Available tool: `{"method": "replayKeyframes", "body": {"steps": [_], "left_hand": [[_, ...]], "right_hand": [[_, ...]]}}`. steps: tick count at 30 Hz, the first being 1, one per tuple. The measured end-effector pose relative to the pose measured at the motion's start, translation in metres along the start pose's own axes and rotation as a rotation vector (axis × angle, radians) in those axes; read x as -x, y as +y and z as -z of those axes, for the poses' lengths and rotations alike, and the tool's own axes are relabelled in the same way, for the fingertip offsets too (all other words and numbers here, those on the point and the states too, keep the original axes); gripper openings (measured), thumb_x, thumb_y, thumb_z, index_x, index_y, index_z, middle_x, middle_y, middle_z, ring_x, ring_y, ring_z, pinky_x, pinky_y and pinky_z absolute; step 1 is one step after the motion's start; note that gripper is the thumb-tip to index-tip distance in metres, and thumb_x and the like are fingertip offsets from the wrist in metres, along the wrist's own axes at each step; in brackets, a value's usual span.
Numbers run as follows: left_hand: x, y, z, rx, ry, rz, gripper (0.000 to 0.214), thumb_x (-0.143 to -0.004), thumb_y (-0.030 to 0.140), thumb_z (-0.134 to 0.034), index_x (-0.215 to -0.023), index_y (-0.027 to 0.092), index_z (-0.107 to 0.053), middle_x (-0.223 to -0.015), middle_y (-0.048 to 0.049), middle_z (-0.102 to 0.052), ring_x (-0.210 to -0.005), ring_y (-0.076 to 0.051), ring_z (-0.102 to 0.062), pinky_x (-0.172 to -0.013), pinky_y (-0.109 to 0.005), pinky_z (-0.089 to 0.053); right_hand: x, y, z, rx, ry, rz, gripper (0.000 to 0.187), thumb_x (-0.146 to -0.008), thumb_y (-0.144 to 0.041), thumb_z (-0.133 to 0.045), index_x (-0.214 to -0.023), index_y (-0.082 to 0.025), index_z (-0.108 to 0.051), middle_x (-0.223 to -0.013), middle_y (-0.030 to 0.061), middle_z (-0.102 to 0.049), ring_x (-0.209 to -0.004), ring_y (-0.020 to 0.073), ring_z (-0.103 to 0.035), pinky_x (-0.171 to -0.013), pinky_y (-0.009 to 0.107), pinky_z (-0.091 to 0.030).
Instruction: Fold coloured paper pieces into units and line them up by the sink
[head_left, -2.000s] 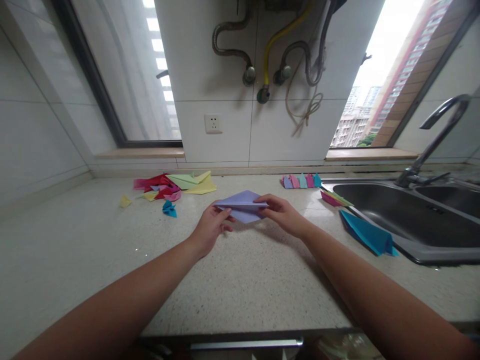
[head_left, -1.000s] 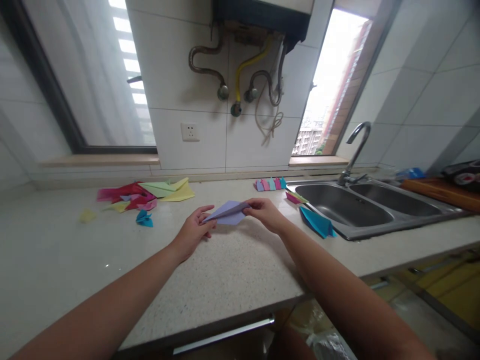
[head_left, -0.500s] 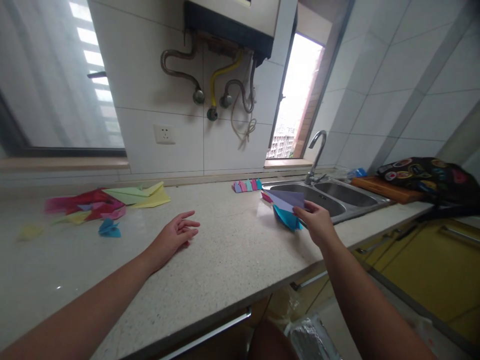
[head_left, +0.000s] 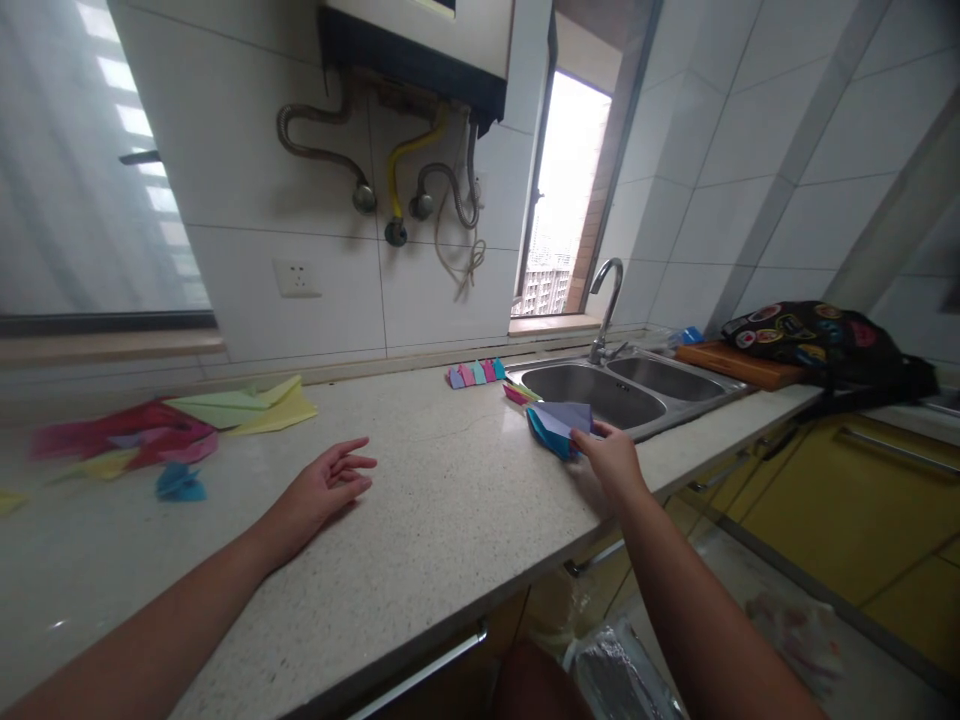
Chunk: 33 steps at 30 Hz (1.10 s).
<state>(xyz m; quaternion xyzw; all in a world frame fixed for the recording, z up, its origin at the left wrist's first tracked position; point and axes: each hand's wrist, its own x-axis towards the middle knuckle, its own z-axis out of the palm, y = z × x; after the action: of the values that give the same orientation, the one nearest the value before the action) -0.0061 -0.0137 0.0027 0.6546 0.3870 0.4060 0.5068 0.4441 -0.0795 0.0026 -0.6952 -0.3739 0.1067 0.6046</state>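
Observation:
My right hand (head_left: 611, 462) pinches the near end of a purple folded paper plane (head_left: 564, 415) beside the sink. Directly below it is a blue folded paper piece (head_left: 551, 440), overlapped by the purple one; I cannot tell whether my fingers touch the blue one. Just behind lies a pink folded paper (head_left: 516, 394) with a yellow edge showing. With nothing in it, my left hand (head_left: 330, 488) rests on the counter, fingers apart and loosely curved. To its left sits a small blue folded paper shape (head_left: 181, 483).
A heap of red and pink folded paper (head_left: 161, 430) lies at the left, with a pale green paper plane (head_left: 221, 405) on it. Small coloured paper pieces (head_left: 476, 373) stand in a row near the wall. At right are a double sink (head_left: 649, 425), a faucet (head_left: 611, 305) and a dark bag (head_left: 814, 340).
My right hand has lowered the purple paper plane onto the blue folded paper. The camera view has turned slightly right. My left hand stays open on the counter.

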Motion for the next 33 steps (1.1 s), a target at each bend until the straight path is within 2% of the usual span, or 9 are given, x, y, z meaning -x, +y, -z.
{"method": "replayKeyframes", "body": {"steps": [5, 9, 14, 18, 24, 29, 33], "left_hand": [[-0.001, 0.0, 0.0, -0.001, 0.003, 0.006, 0.064, -0.076, 0.038, -0.075, -0.134, 0.023, -0.053, -0.121, -0.0122, -0.065, -0.091, -0.019, -0.064, -0.076, -0.032, -0.052], [-0.001, -0.002, 0.001, 0.005, -0.007, 0.024, 0.063, -0.078, 0.039, -0.074, -0.135, 0.024, -0.052, -0.121, -0.0119, -0.065, -0.09, -0.019, -0.063, -0.074, -0.031, -0.051], [-0.003, -0.005, 0.002, -0.013, -0.016, 0.017, 0.058, -0.079, 0.04, -0.073, -0.132, 0.022, -0.056, -0.121, -0.0111, -0.064, -0.088, -0.017, -0.06, -0.073, -0.029, -0.049], [-0.003, -0.006, 0.002, -0.025, -0.023, 0.004, 0.054, -0.08, 0.04, -0.072, -0.129, 0.021, -0.059, -0.119, -0.0109, -0.064, -0.076, -0.013, -0.055, -0.067, -0.028, -0.046], [-0.005, -0.009, 0.004, -0.042, -0.055, 0.014, 0.05, -0.084, 0.041, -0.067, -0.129, 0.021, -0.058, -0.118, -0.0099, -0.063, -0.074, -0.013, -0.054, -0.064, -0.026, -0.042], [-0.006, -0.01, 0.004, -0.082, -0.061, 0.038, 0.05, -0.083, 0.04, -0.066, -0.128, 0.019, -0.059, -0.119, -0.0112, -0.064, -0.074, -0.013, -0.054, -0.062, -0.026, -0.041], [-0.006, -0.01, 0.004, -0.096, -0.07, 0.03, 0.048, -0.084, 0.039, -0.063, -0.128, 0.019, -0.059, -0.119, -0.0117, -0.064, -0.075, -0.014, -0.053, -0.063, -0.027, -0.04]], "right_hand": [[-0.003, -0.001, -0.004, 0.098, -0.039, 0.043, 0.05, -0.074, -0.033, -0.071, -0.117, -0.009, -0.069, -0.071, 0.0112, -0.075, -0.068, 0.0278, -0.073, -0.06, 0.033, -0.056], [-0.005, -0.004, -0.008, 0.227, -0.053, 0.082, 0.054, -0.079, -0.041, -0.066, -0.122, -0.008, -0.067, -0.074, 0.0127, -0.075, -0.066, 0.0273, -0.072, -0.061, 0.033, -0.053], [-0.007, -0.001, -0.013, 0.591, -0.052, 0.272, 0.048, -0.085, -0.043, -0.058, -0.115, -0.007, -0.071, -0.099, 0.021, -0.074, -0.093, 0.0323, -0.07, -0.081, 0.038, -0.051], [-0.011, 0.007, -0.016, 0.711, -0.051, 0.379, 0.04, -0.089, -0.035, -0.052, -0.106, -0.006, -0.073, -0.107, 0.0233, -0.07, -0.107, 0.0323, -0.062, -0.094, 0.039, -0.046], [-0.012, 0.008, -0.019, 0.711, -0.031, 0.368, 0.039, -0.095, -0.032, -0.042, -0.101, -0.01, -0.073, -0.106, 0.0192, -0.064, -0.103, 0.027, -0.062, -0.092, 0.036, -0.045], [-0.009, -0.002, -0.02, 0.795, -0.028, 0.213, 0.043, -0.099, -0.038, -0.034, -0.105, -0.017, -0.072, -0.12, 0.0129, -0.056, -0.094, 0.0211, -0.063, -0.084, 0.032, -0.044], [-0.008, -0.009, -0.021, 0.822, -0.022, 0.189, 0.047, -0.1, -0.042, -0.03, -0.11, -0.02, -0.071, -0.124, 0.011, -0.053, -0.093, 0.0213, -0.063, -0.08, 0.032, -0.043]]}}
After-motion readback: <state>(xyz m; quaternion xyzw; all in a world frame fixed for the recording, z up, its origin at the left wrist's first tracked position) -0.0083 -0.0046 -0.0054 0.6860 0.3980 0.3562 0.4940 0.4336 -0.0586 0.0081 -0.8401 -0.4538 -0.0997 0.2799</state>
